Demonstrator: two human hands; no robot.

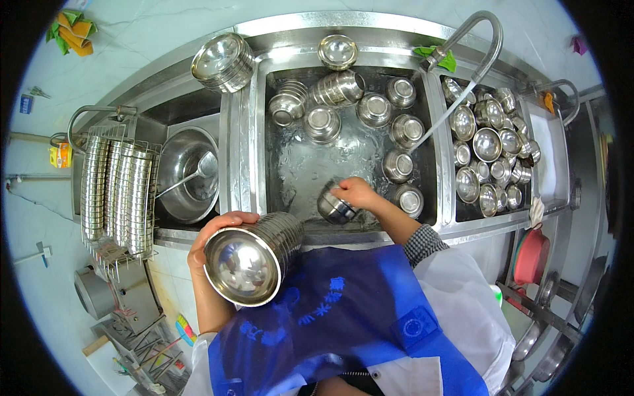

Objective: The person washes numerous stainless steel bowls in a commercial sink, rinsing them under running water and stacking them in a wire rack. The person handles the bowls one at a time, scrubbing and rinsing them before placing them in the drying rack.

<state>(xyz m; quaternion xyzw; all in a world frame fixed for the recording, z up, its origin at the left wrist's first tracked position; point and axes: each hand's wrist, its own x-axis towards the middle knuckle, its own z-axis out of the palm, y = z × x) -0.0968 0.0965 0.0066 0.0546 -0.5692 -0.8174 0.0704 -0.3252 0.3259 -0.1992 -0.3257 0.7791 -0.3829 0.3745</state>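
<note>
In my left hand is a long nested stack of stainless steel bowls, tilted against the blue apron with its open end towards me. My right hand grips a single steel bowl by its side, low over the near part of the middle sink. Water lies in that sink. Upside-down bowls stand along its right side, and short nested stacks lie at its far left.
The right sink holds a heap of steel bowls. A large basin with a ladle fills the left sink, beside a wire rack of stacked bowls. A curved faucet arches over the divider. More bowls sit on the back ledge.
</note>
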